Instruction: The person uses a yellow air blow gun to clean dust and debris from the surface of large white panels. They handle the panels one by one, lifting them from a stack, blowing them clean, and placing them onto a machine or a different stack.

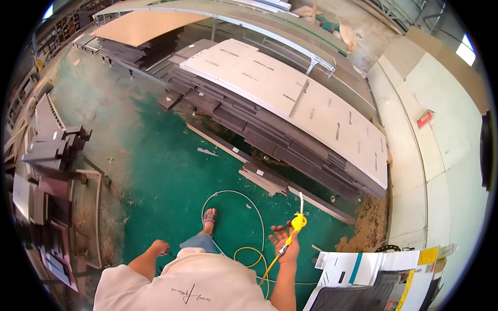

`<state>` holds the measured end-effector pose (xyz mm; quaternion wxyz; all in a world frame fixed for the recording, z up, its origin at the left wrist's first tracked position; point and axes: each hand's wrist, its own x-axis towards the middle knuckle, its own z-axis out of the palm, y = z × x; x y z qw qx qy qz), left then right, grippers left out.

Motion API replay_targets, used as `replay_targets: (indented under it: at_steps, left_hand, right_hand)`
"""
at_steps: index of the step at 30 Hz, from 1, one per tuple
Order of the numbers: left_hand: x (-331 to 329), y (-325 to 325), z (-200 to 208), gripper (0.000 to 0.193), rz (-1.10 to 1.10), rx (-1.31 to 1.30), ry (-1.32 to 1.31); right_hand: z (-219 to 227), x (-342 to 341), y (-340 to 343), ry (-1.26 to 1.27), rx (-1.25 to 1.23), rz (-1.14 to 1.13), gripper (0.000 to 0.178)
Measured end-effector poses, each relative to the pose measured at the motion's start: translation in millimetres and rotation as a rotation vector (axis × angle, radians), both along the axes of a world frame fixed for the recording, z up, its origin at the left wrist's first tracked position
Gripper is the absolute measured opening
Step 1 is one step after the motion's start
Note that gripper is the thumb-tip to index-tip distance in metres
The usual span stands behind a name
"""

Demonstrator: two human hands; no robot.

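Note:
In my right hand (284,243) lies a yellow air blow gun (298,223) with a pale nozzle pointing away from me. Its grip rests against the palm and thumb, while the other fingers are partly spread. A yellow air hose (267,270) runs from its metal fitting down past my wrist and loops on the floor. My left hand (160,248) hangs beside my body at the left, its fingers curled. Whatever it may hold is hidden from view.
Ahead stands a long stack of dark boards topped with pale printed panels (290,96). Board strips (264,179) lie on the green floor (161,171) before it. Carts with dark panels (52,150) stand left. A white machine (342,264) is at lower right; a fire extinguisher (425,118) hangs beyond.

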<state>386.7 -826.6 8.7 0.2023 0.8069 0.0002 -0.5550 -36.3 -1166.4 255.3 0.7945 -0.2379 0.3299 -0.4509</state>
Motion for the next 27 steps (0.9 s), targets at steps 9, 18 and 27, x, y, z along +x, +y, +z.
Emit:
replay_targets:
  at_steps: [9, 18, 27]
  left_hand:
    - [166.3, -281.8, -31.4, 0.020, -1.349, -0.164, -0.556]
    - [200.2, -597.8, 109.5, 0.029, -0.191, -0.461, -0.253]
    - [333.6, -777.1, 103.0, 0.027, -0.270, -0.418, -0.285]
  right_hand:
    - [13.4, 101.8, -230.4, 0.428, -0.075, -0.072, 0.036]
    - [-36.8, 171.8, -434.9, 0.380, 0.048, 0.083, 0.033]
    - [-164.3, 219.6, -639.2, 0.989, -0.051, -0.048, 0.013]
